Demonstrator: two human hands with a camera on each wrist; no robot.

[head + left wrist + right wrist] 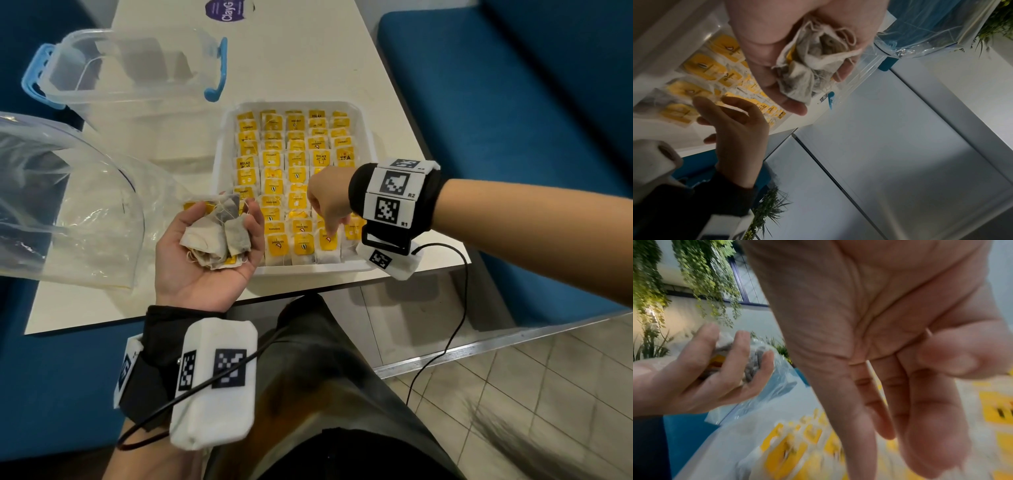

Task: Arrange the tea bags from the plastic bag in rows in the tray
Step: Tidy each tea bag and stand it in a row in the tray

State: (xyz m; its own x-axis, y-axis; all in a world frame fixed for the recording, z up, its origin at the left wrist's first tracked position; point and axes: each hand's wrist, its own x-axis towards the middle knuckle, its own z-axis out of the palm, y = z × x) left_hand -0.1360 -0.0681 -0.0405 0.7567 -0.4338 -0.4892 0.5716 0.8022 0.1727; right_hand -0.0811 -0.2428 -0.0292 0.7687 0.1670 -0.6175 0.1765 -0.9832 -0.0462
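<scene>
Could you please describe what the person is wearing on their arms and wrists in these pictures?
Both hands are bare. The left wrist has a black sleeve cuff and a white fabric-covered box with black square markers and a black cable. The right wrist carries a black band with white marker tiles labelled R1 and R2, plus a cabled white box.

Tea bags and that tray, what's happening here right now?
A person is filling a white tray with tea bags in rows; it is nearly full. The left hand cups a small clump of loose tea bags beside the tray. The right hand reaches down with straight fingers onto the near rows. The plastic bag lies on the table to the left.
</scene>
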